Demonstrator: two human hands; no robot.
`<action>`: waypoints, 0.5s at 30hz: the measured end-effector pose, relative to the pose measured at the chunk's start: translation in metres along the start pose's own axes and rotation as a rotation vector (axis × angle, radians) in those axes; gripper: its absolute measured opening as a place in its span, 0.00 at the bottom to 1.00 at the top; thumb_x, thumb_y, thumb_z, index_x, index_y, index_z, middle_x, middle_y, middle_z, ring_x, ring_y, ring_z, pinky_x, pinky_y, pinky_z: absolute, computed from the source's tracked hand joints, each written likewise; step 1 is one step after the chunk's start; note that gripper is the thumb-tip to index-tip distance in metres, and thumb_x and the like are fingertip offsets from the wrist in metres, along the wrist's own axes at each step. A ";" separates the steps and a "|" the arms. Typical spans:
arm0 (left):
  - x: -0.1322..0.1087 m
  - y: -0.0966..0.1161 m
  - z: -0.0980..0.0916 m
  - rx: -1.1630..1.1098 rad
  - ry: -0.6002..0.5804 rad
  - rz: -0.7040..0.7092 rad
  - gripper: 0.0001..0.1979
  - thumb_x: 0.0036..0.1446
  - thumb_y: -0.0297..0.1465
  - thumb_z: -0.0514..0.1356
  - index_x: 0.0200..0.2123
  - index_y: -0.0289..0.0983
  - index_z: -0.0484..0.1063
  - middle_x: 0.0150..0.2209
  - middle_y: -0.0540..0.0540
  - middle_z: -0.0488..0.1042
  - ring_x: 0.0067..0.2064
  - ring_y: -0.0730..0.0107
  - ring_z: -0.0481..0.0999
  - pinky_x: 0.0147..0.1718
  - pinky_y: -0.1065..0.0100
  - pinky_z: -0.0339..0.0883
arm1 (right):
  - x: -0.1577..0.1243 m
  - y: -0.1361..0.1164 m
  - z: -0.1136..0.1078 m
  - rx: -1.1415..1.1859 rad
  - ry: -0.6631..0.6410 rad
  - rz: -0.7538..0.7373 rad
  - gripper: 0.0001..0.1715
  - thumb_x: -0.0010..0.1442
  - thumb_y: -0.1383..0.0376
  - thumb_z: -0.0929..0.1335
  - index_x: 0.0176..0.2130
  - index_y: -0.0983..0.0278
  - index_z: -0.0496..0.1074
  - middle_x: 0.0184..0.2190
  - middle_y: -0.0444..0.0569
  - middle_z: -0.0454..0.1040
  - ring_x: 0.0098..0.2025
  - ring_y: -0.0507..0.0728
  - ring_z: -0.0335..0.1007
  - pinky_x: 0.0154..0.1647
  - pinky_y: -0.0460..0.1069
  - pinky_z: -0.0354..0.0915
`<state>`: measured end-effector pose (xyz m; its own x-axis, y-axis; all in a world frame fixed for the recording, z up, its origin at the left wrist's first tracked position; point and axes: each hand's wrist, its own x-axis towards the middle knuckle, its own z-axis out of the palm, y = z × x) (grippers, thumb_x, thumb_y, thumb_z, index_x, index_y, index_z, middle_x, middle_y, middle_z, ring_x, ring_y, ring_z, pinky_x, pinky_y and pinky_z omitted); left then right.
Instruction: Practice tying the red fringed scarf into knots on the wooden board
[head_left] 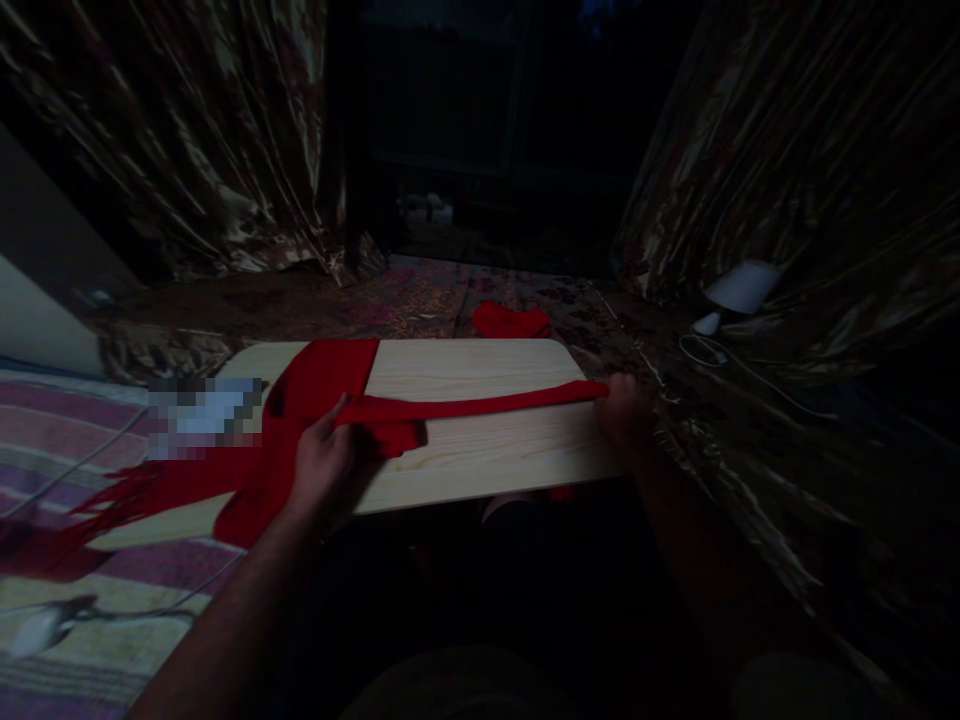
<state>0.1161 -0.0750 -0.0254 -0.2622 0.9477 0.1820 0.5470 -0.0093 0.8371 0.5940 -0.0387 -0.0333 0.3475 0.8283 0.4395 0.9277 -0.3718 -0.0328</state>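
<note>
A long red scarf [480,405] lies stretched across a pale wooden board [480,450] in front of me. My left hand [322,460] pinches the scarf near the board's middle left, where the cloth bunches and folds. At the board's right edge my right hand [622,410] is closed on the scarf's other end, and the strip between the hands is pulled taut. The rest of the scarf spreads wide to the left, with its fringe [97,500] trailing off the board onto a striped cloth.
A second red piece of cloth [511,320] lies on the patterned floor beyond the board. Shiny patterned curtains [787,180] hang left and right. A white lamp-like object [739,290] with a cable sits at right. A striped blanket [67,420] lies at left. The room is dim.
</note>
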 end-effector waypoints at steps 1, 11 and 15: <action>-0.001 0.002 0.000 -0.032 0.008 -0.017 0.29 0.63 0.33 0.50 0.64 0.27 0.69 0.48 0.35 0.82 0.39 0.64 0.81 0.34 0.71 0.74 | 0.000 0.002 -0.004 -0.008 0.005 -0.019 0.16 0.62 0.67 0.63 0.49 0.69 0.72 0.49 0.62 0.71 0.43 0.63 0.70 0.41 0.54 0.64; -0.013 0.010 -0.005 0.120 0.018 0.029 0.35 0.52 0.22 0.54 0.65 0.38 0.70 0.54 0.40 0.80 0.24 0.74 0.75 0.28 0.72 0.72 | 0.013 0.026 -0.028 -0.127 -0.568 -0.458 0.19 0.51 0.69 0.71 0.45 0.66 0.76 0.48 0.59 0.77 0.48 0.64 0.75 0.46 0.53 0.66; -0.012 0.010 -0.005 0.211 0.003 0.031 0.32 0.53 0.21 0.56 0.63 0.38 0.73 0.53 0.39 0.80 0.41 0.59 0.84 0.44 0.63 0.77 | -0.008 -0.010 -0.039 0.087 -0.494 -0.636 0.34 0.50 0.71 0.71 0.58 0.66 0.73 0.64 0.62 0.68 0.64 0.67 0.67 0.64 0.56 0.62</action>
<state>0.1207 -0.0876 -0.0170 -0.2451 0.9471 0.2073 0.7089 0.0292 0.7047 0.5771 -0.0575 -0.0017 -0.2487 0.9673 -0.0490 0.9683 0.2495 0.0111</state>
